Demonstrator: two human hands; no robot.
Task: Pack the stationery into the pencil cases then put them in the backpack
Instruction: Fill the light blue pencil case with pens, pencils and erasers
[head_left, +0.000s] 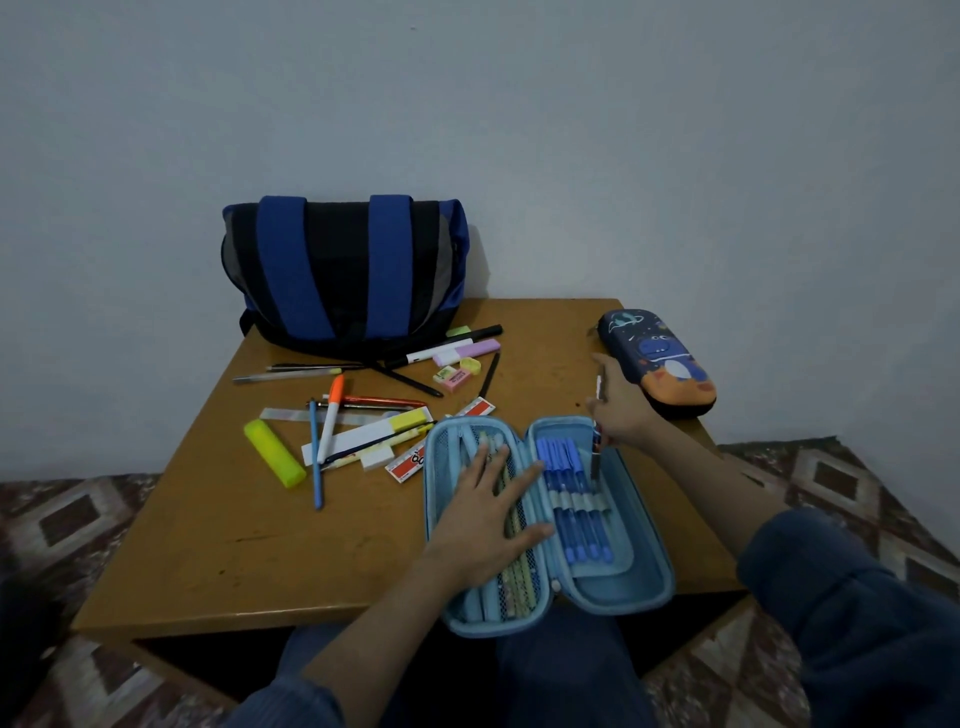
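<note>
Currently your left grip (488, 514) lies flat, fingers straight, on the open pencil case (649, 587) at the bench's (208, 545) near edge, evidently steadying it. Your right grip (618, 410) pinches a pen (595, 452) upright at the elastic loops (576, 501). Backpack (343, 270) stands at the far edge; loose stationery (363, 436) lies mid-bench.

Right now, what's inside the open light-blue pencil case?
Blue pens in loops fill the right half, where the right hand holds another pen. The left hand lies flat on the left half, hiding part of the pencils there.
</note>
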